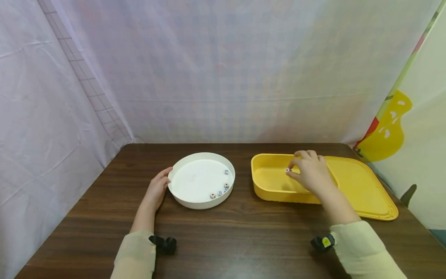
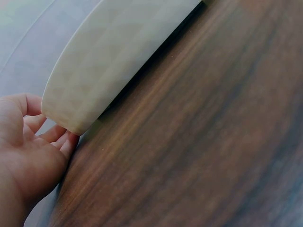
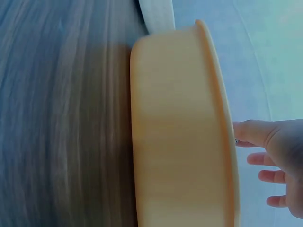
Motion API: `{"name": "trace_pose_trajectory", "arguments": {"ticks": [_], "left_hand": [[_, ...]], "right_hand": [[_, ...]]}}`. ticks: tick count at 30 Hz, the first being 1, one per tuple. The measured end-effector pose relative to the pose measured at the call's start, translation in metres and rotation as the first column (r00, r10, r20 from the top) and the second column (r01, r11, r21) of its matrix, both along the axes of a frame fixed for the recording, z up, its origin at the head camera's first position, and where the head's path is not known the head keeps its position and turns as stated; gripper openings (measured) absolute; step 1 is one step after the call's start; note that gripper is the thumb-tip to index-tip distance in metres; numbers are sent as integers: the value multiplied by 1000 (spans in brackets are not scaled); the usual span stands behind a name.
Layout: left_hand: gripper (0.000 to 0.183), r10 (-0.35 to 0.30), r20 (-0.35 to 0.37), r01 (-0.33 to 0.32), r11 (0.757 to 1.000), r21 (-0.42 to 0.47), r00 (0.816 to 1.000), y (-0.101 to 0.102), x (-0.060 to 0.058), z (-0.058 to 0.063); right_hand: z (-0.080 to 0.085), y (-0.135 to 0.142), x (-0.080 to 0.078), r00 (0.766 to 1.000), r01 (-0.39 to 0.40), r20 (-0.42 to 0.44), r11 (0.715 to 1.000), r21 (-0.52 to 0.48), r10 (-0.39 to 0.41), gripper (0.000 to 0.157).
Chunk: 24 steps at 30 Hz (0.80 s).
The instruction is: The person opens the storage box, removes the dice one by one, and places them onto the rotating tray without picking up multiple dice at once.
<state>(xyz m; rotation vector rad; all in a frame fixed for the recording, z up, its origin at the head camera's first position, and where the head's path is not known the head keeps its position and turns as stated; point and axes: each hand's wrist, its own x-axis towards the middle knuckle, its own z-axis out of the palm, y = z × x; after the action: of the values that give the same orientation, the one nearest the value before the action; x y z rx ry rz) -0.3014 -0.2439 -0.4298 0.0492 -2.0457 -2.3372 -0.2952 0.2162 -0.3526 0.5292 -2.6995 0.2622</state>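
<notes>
A round white tray (image 1: 189, 176) sits on the table with several small dice (image 1: 213, 196) along its right side. My left hand (image 1: 159, 189) holds the tray's left edge. In the left wrist view, one finger of that hand is at the rim and others are at the base of the tray's wall (image 2: 109, 61). Over the yellow box (image 1: 275, 195), my right hand (image 1: 310, 170) pinches a white die (image 1: 287, 170) with a red dot between thumb and forefinger. The right wrist view shows the box's outer wall (image 3: 180, 127); most of the die is hidden there.
A flat yellow lid (image 1: 366, 190) lies to the right of the box, partly behind my right forearm. Both containers stand toward the back of the dark wooden table (image 1: 237, 240). A pale curtain (image 1: 216, 77) hangs behind the table.
</notes>
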Motion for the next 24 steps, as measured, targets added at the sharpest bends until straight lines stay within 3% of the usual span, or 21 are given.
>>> {"name": "trace_pose_trajectory", "arguments": {"ticks": [24], "left_hand": [[58, 11, 8, -11, 1000, 2, 1000, 1, -3, -2]], "right_hand": [[3, -48, 5, 999, -41, 9, 996, -77, 42, 14]]}}
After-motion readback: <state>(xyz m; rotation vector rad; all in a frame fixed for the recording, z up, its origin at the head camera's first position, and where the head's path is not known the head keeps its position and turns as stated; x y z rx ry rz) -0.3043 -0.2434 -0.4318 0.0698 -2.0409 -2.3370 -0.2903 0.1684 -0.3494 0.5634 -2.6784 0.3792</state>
